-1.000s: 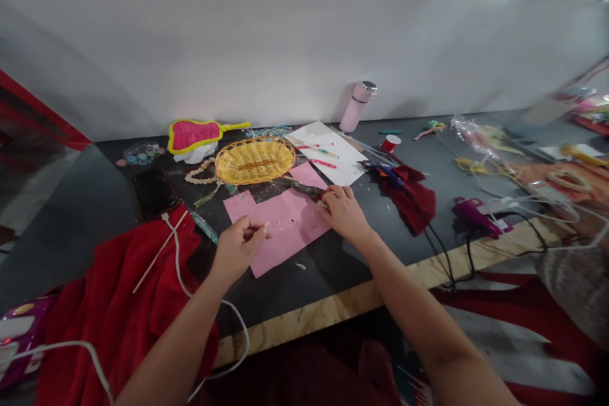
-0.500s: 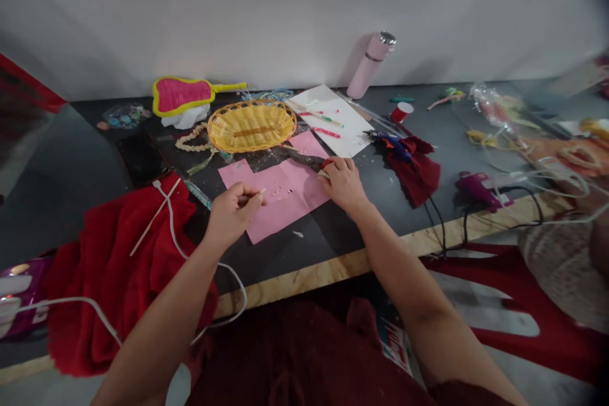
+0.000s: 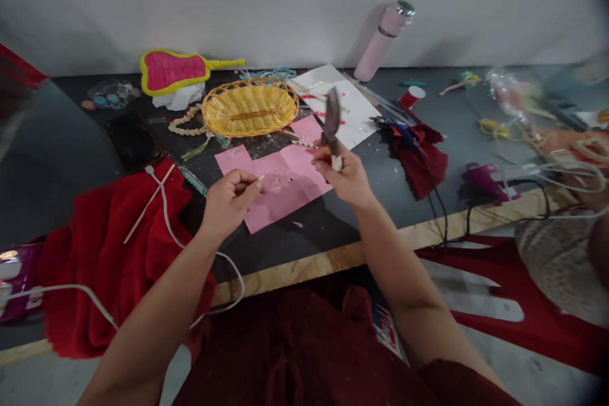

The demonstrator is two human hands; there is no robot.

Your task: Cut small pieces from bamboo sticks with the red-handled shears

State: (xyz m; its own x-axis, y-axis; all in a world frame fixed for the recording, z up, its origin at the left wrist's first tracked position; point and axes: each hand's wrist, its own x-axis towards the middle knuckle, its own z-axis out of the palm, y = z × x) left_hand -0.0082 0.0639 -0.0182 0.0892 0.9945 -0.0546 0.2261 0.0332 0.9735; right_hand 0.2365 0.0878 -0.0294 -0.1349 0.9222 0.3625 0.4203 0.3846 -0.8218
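My left hand (image 3: 231, 200) is closed in a pinch over the left part of the pink paper (image 3: 266, 206), with a small pale piece (image 3: 261, 181) at its fingertips. What the piece is cannot be made out. My right hand (image 3: 349, 177) is wrapped round dark-bladed scissors (image 3: 333, 117), raised above the paper's right side with the blades pointing up and away from me. A pale part of the handle shows by the thumb. Several tiny pale bits (image 3: 280, 184) lie on the paper between my hands.
Behind the paper stand a yellow woven basket (image 3: 250, 111), a white sheet (image 3: 354, 124) with red strips, and a pink bottle (image 3: 383, 44). A red cloth (image 3: 114, 254) with a white cord lies left. A glue gun (image 3: 402, 133) rests on dark red fabric (image 3: 423, 168) at right.
My right hand has picked the scissors up off the table and turned their blades upright. My left hand keeps its pinch on the small piece. The view has tilted down slightly.
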